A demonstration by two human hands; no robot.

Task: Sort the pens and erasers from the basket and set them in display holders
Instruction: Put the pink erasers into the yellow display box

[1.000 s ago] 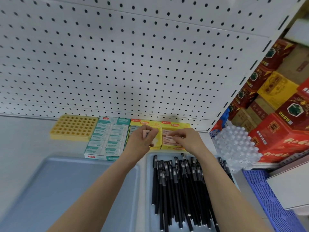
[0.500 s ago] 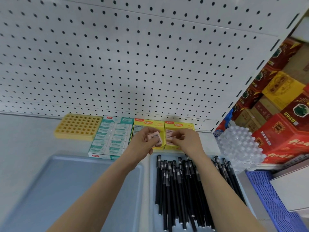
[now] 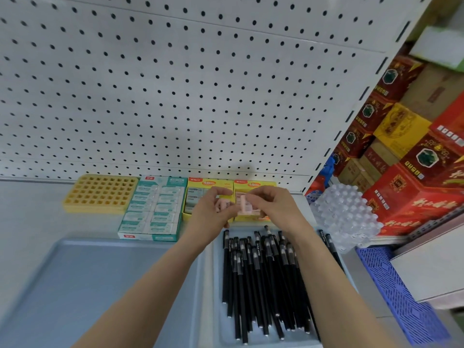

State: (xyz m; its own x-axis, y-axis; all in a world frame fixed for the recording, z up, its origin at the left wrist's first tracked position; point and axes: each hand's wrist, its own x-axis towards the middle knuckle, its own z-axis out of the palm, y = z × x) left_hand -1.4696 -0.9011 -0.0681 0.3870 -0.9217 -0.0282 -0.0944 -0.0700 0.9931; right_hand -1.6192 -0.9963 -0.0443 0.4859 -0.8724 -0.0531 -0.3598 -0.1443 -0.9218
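Observation:
My left hand (image 3: 209, 212) holds a pink eraser (image 3: 223, 205) in front of the left yellow display box (image 3: 193, 183). My right hand (image 3: 272, 205) pinches a second pink eraser (image 3: 244, 205) upright over the right yellow display box (image 3: 261, 184), which has pink erasers in it. The two hands almost touch. A teal box of white erasers (image 3: 153, 209) and an empty yellow pen holder (image 3: 100, 193) with several holes stand to the left. Several black pens (image 3: 261, 277) lie in the grey tray (image 3: 216, 297) under my forearms.
A second grey tray (image 3: 82, 285) lies at the front left. A clear bubbled holder (image 3: 344, 214) sits right of the boxes, a blue crate (image 3: 391, 292) beyond it. White pegboard (image 3: 175, 84) backs the shelf. Red and yellow cartons (image 3: 414, 151) are stacked at right.
Both hands have drawn together and lifted slightly from the yellow boxes. The right hand's eraser now stands upright between the fingers.

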